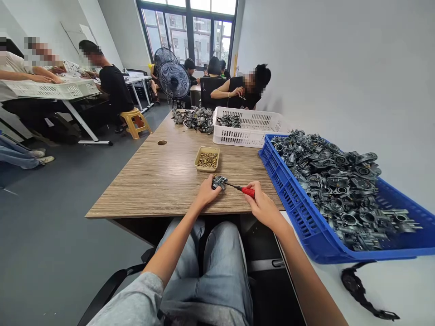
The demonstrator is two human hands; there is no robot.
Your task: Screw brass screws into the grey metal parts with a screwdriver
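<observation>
My left hand is closed around a small grey metal part at the near edge of the wooden table. My right hand grips a red-handled screwdriver, and its dark shaft points left into the part. Both hands hover just over the table's front edge, above my lap. A small tan tray of brass screws sits just beyond the hands.
A blue crate heaped with grey metal parts stands at my right. A white basket and a pile of parts lie farther back. Other people sit at the far end and at tables on the left. A black fan stands behind.
</observation>
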